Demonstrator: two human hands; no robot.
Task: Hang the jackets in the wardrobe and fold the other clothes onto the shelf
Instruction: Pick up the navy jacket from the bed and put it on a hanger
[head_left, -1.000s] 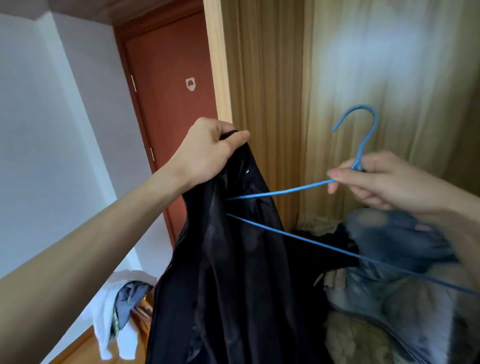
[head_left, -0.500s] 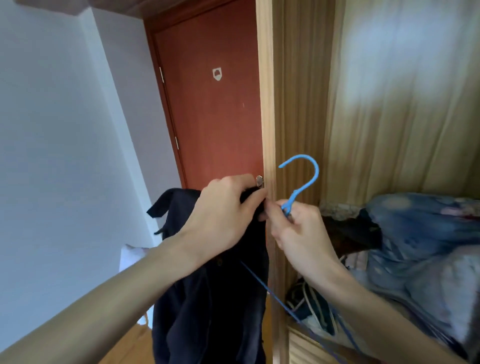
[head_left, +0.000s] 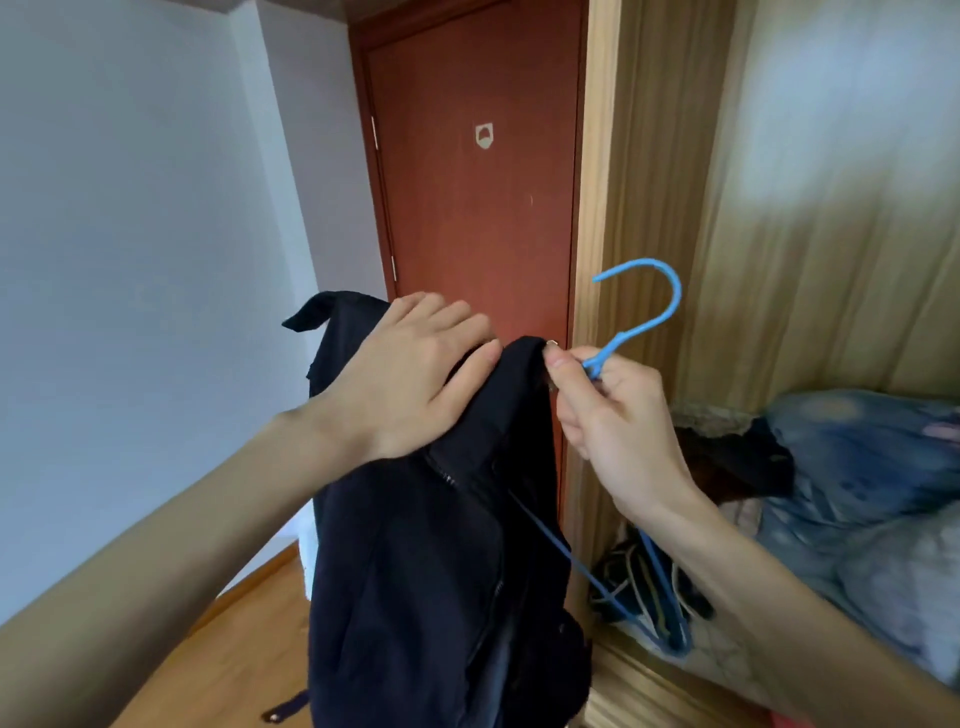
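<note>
A dark navy, almost black fabric jacket (head_left: 431, 545) hangs in front of the person, limp and creased, with a line of zip teeth showing on its front and a pointed bit of collar or flap sticking up and away behind the left hand. Its long axis runs straight down from the hands to the bottom of the view, the upper edge gathered at the top and the body falling below. The left hand (head_left: 410, 379) lies over that upper edge, fingers bent down over the cloth and thumb pressed along the fold, gripping it. Just beside it, the right hand (head_left: 608, 415) pinches the neck of a thin light-blue wire hanger (head_left: 644, 317) between curled fingers and thumb, its thumb tip touching the jacket's top corner where a small metal snap shows. The hanger's hook rises above the right hand, its open end curling back towards the left hand; the hanger's shoulders slope steeply down, one blue arm passing under the jacket's edge below the left hand, the rest dropping beneath the right wrist. Beyond the right hand stands the light wooden wardrobe (head_left: 810, 260), and on its shelf, below and past the right forearm, lies a heap of blue and grey clothes (head_left: 857, 493). Behind the left hand is a reddish-brown wooden door (head_left: 478, 208).
</note>
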